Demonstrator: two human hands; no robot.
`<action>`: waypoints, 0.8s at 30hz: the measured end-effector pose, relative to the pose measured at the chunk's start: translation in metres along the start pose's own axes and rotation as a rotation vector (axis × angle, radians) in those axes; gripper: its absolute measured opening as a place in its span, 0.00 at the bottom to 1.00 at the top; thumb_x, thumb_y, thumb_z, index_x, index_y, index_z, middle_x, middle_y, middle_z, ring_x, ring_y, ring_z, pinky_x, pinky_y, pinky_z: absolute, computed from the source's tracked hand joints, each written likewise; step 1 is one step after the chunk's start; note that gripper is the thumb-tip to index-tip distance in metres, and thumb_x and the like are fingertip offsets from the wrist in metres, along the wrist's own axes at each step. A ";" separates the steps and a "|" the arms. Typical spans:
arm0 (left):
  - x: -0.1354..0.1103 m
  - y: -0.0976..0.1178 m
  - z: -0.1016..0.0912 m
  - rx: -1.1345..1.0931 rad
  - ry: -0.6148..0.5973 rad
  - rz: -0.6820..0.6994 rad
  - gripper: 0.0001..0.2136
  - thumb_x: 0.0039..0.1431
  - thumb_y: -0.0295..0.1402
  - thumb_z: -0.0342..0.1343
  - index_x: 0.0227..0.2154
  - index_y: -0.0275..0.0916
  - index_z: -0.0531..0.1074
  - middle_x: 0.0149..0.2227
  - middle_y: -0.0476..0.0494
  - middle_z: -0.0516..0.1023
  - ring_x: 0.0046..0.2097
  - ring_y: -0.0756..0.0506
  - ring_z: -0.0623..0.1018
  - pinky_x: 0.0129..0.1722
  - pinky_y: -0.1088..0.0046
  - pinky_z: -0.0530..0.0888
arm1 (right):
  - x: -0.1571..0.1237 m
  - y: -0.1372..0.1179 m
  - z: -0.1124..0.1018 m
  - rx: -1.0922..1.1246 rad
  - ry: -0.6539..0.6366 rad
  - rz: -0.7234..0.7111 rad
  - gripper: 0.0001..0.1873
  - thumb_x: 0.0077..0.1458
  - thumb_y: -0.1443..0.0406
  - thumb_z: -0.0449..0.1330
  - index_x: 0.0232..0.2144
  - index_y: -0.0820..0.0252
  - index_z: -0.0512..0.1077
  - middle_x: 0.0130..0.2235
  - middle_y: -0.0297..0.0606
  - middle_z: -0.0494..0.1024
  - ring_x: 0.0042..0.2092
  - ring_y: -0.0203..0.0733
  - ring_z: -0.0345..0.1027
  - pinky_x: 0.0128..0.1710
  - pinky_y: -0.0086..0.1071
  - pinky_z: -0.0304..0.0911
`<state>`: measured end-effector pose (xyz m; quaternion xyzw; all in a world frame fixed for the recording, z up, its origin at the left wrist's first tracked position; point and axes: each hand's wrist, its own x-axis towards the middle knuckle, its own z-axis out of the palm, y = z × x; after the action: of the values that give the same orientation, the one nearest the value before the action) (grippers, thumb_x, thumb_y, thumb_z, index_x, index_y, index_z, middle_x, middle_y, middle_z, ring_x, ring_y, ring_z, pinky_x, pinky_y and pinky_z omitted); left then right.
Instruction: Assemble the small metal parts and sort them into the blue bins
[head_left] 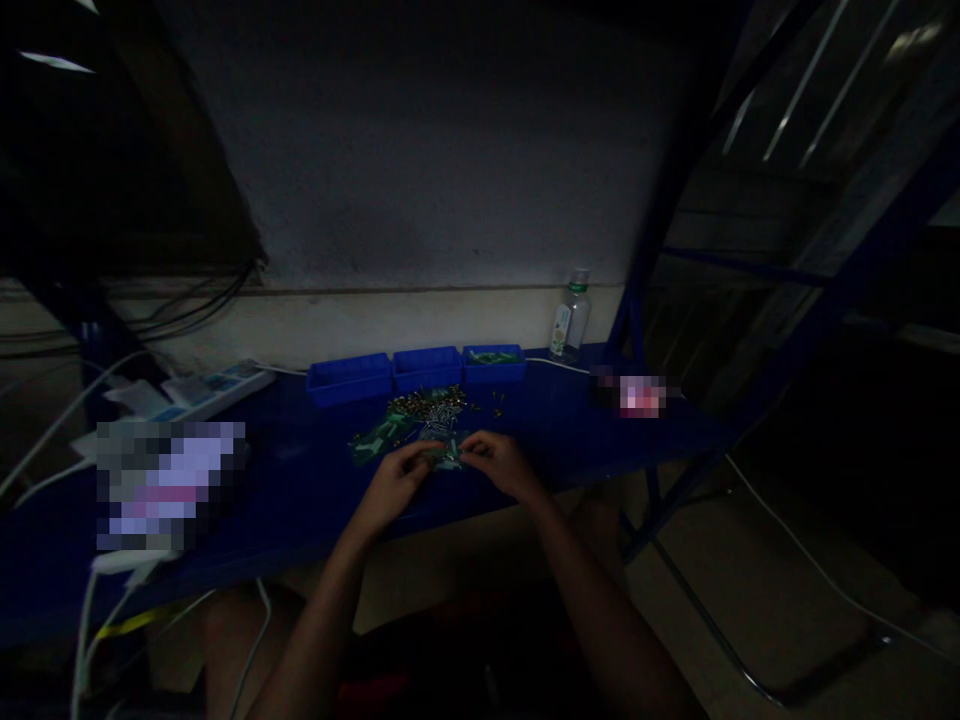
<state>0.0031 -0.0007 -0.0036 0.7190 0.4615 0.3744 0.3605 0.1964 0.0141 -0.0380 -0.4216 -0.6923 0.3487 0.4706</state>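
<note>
Over the front part of the blue table, both hands meet at a small clear, greenish plastic bag (451,452). My left hand (397,482) pinches its left side between thumb and finger. On its right side my right hand (501,462) has its fingertips closed in the same way. What is inside the bag is too dark to make out. Just beyond lie a pile of brass-coloured screw-like parts (426,403) and a smaller heap of silver ones (444,418). Several green-tinted small bags (381,436) are spread to the left of the piles.
Three blue bins (351,378) line the table's back edge; the right one (495,362) contains greenish packets. A clear bottle (571,318) stands at the back right. To the left are a white power strip (225,388) and cables. A blurred-out item (641,396) lies right.
</note>
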 end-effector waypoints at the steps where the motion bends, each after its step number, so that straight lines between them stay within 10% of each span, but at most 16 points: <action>1: 0.000 0.000 0.001 -0.052 0.012 0.002 0.14 0.52 0.34 0.50 0.42 0.36 0.70 0.30 0.48 0.73 0.28 0.50 0.69 0.27 0.78 0.64 | 0.000 0.000 0.000 0.010 0.000 0.006 0.10 0.48 0.61 0.58 0.33 0.60 0.72 0.31 0.33 0.74 0.32 0.34 0.67 0.33 0.27 0.60; 7: -0.001 0.000 0.004 -0.237 0.046 -0.069 0.23 0.51 0.35 0.53 0.51 0.39 0.58 0.26 0.53 0.69 0.24 0.53 0.66 0.22 0.81 0.61 | 0.000 -0.001 0.001 0.014 0.016 0.034 0.10 0.47 0.61 0.59 0.32 0.60 0.72 0.29 0.33 0.73 0.30 0.34 0.66 0.32 0.27 0.60; 24: 0.001 0.000 0.002 -0.102 -0.031 -0.032 0.10 0.53 0.39 0.53 0.28 0.36 0.66 0.19 0.56 0.62 0.20 0.55 0.59 0.19 0.80 0.54 | 0.002 -0.001 0.000 -0.080 0.111 -0.057 0.06 0.46 0.63 0.59 0.27 0.60 0.70 0.31 0.34 0.70 0.30 0.33 0.64 0.31 0.27 0.59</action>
<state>0.0048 -0.0002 -0.0039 0.6977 0.4476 0.3806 0.4098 0.1959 0.0155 -0.0360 -0.4389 -0.6903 0.2832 0.5007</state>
